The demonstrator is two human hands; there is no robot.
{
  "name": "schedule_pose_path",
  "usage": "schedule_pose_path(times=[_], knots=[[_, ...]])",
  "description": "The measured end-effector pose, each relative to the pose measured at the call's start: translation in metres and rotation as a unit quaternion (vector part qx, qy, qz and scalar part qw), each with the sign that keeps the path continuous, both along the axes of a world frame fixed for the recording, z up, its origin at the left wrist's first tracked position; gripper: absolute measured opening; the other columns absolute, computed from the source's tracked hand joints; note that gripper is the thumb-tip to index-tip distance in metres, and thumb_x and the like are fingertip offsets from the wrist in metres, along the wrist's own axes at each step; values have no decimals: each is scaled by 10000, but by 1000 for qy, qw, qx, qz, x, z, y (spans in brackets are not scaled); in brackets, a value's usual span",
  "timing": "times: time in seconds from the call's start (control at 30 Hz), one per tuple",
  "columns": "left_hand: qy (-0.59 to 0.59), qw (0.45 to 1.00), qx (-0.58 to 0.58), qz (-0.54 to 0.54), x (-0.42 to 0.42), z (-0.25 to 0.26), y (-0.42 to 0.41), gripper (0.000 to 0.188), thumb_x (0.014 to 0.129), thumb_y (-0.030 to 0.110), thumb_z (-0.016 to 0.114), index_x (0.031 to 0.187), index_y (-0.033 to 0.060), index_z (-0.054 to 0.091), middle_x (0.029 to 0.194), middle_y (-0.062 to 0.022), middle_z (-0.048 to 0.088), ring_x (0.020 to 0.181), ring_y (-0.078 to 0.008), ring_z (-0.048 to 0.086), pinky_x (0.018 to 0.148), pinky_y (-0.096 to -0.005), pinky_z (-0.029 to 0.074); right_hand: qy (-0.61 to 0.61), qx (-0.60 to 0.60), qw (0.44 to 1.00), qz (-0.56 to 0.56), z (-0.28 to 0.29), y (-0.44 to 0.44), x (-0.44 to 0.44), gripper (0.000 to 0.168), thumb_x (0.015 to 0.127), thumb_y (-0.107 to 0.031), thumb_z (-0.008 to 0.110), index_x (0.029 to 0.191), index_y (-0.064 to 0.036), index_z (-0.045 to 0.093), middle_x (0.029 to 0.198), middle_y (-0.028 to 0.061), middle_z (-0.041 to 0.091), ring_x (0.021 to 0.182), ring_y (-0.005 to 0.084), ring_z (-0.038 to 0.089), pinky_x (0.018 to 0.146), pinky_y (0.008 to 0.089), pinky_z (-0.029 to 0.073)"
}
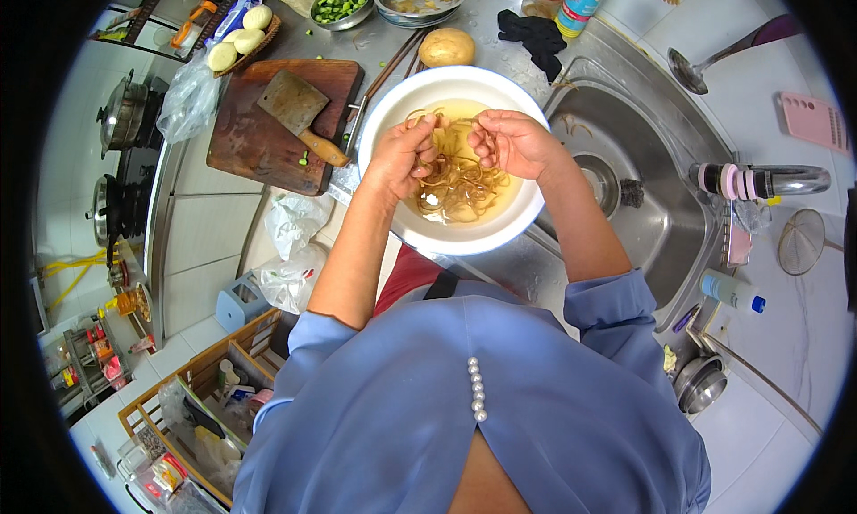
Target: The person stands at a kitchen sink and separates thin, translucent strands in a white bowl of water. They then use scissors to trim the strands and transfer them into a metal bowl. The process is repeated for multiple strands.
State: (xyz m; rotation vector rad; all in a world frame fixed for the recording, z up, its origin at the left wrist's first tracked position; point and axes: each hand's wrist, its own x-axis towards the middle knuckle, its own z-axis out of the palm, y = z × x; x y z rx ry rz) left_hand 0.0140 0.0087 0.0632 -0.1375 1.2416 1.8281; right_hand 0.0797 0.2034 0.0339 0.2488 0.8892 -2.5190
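Note:
A white enamel basin (469, 241) with a blue rim stands before me, holding yellowish water. Thin brown strands (462, 179), perhaps a soaked vegetable, lie tangled in the water. Over the left part of the basin, my left hand (403, 153) pinches a strand between thumb and fingers. My right hand (514, 143) is at the same height on the other side, its thumb and forefinger closed on a strand end. A gap separates the two hands. Whether they hold the same strand is hard to tell.
Left of the basin, a cleaver (294, 102) lies on a wooden cutting board (234, 135). A potato (446, 48), chopsticks (392, 75) and a bowl of chopped green vegetable (342, 5) are behind. The steel sink (659, 246) is at right, with a faucet (793, 179) and black cloth (532, 40) nearby.

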Motion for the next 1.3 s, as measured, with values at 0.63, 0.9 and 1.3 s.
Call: schedule_pose_path(times=[0.63,0.9,1.3], knots=[[120,991,-37,37,16,12,22,111,830,166,585,858,60,602,540,84,409,443,-17,314,385,-176,232,26,-83,975,-206,5,-38,-8,135,858,-98,499,971,-47,553,961,75,586,918,164,537,820,302,427],[91,994,-55,11,12,22,13,114,811,175,554,772,71,579,528,74,358,430,-30,287,375,-186,195,146,568,778,-225,28,-19,0,94,780,-116,560,832,-67,621,846,63,592,747,153,576,625,288,461],[28,999,-13,-15,10,26,12,91,812,147,547,753,79,531,519,78,286,424,-34,250,362,-186,161,411,726,522,-176,54,-23,4,67,678,-101,611,714,-55,580,716,64,548,639,249,556,556,340,450]])
